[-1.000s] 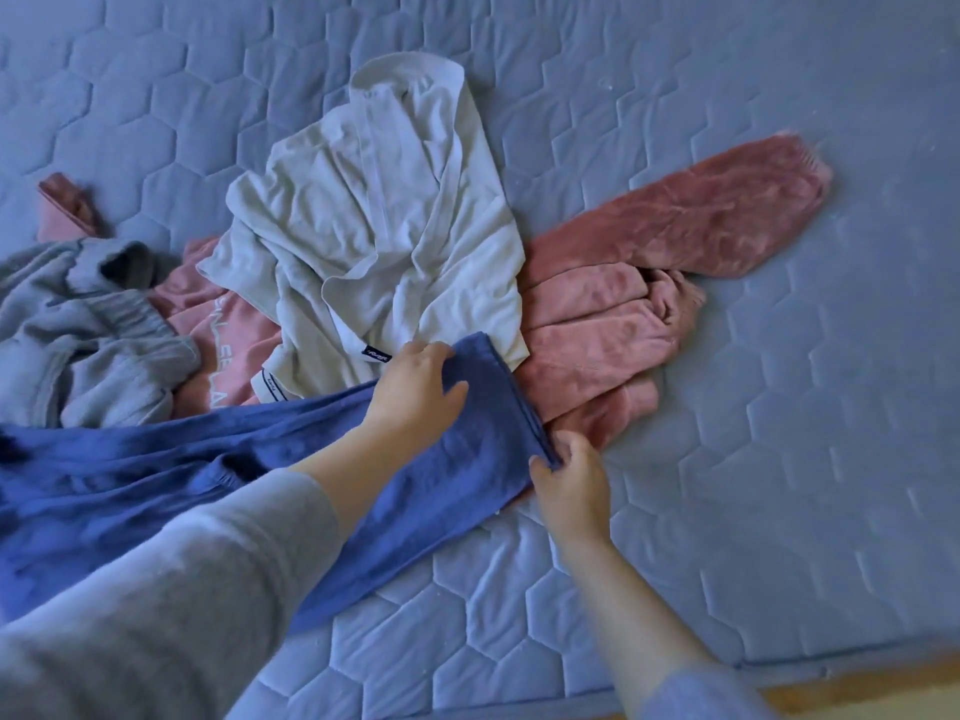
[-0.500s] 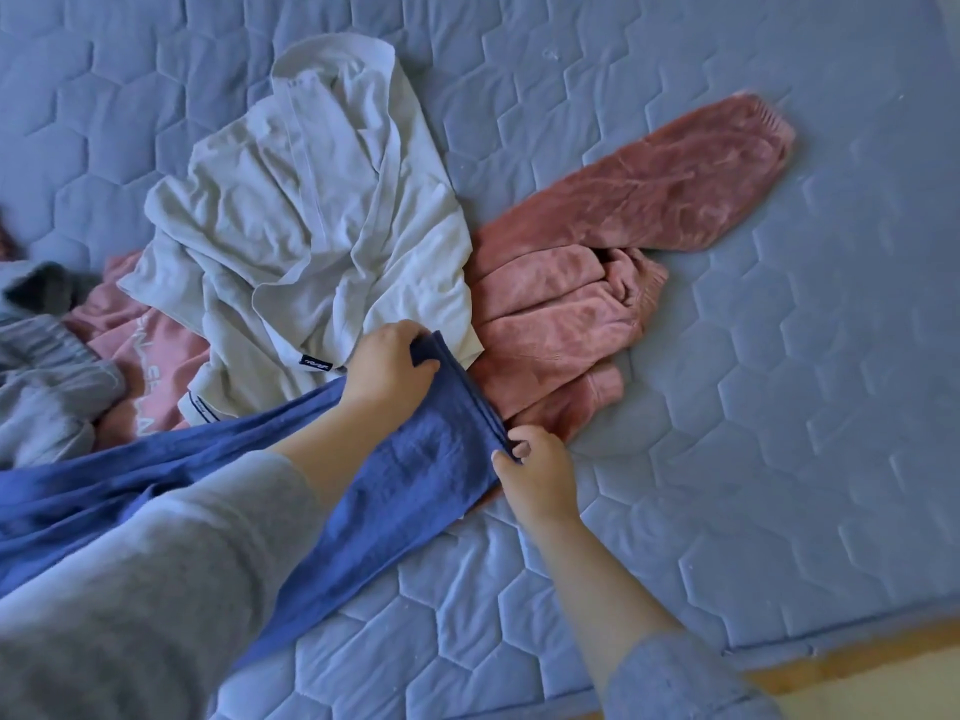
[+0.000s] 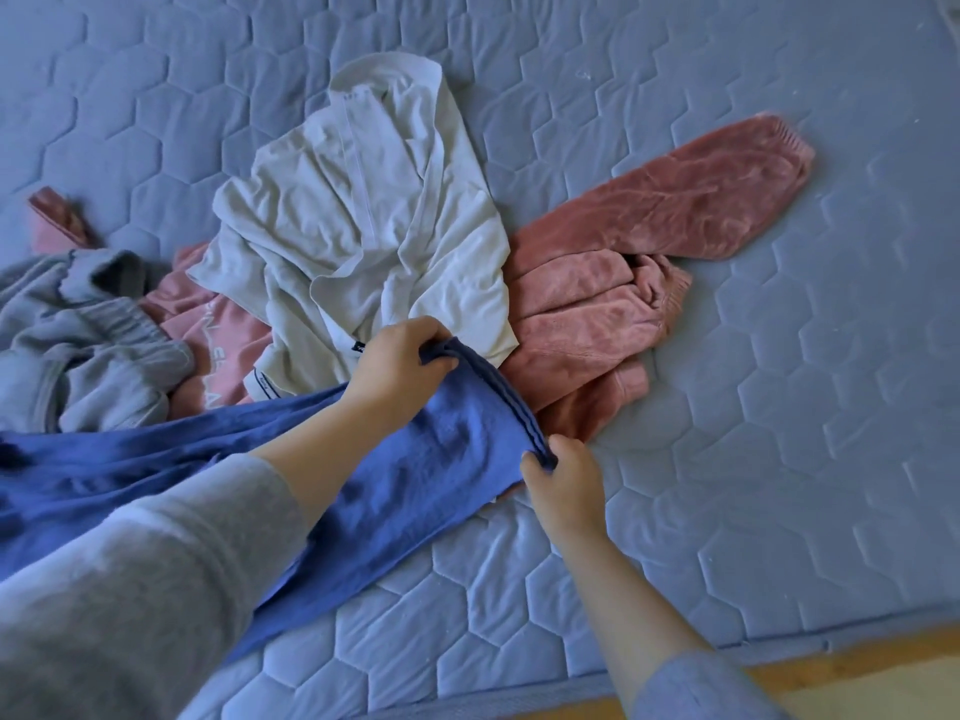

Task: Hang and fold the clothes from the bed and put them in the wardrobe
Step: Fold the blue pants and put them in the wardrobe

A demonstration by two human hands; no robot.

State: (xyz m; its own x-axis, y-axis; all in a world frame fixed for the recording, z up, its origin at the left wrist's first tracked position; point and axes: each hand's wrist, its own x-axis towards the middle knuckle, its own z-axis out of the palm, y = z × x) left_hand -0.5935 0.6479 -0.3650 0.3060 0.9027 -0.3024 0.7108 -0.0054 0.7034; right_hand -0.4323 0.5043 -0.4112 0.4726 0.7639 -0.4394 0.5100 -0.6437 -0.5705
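The bed (image 3: 779, 407) has a grey-blue cover quilted in a hexagon pattern. The blue garment (image 3: 441, 459) is a plain, deep cobalt. The cream shirt (image 3: 363, 226) is off-white with a small dark label. The velvety trousers (image 3: 649, 215) are dusty rose, and the sweatshirt (image 3: 223, 345) is a lighter pink with pale lettering. The grey garment (image 3: 78, 356) is soft grey, ribbed along one band. The floor (image 3: 857, 667) shows as a tan strip.

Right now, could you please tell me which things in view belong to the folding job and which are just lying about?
Job:
- blue garment, its end held by left hand and right hand
- white shirt, pink fleece trousers, pink sweatshirt, grey garment, all unfolded

Lying about:
- quilted mattress
- wooden floor edge
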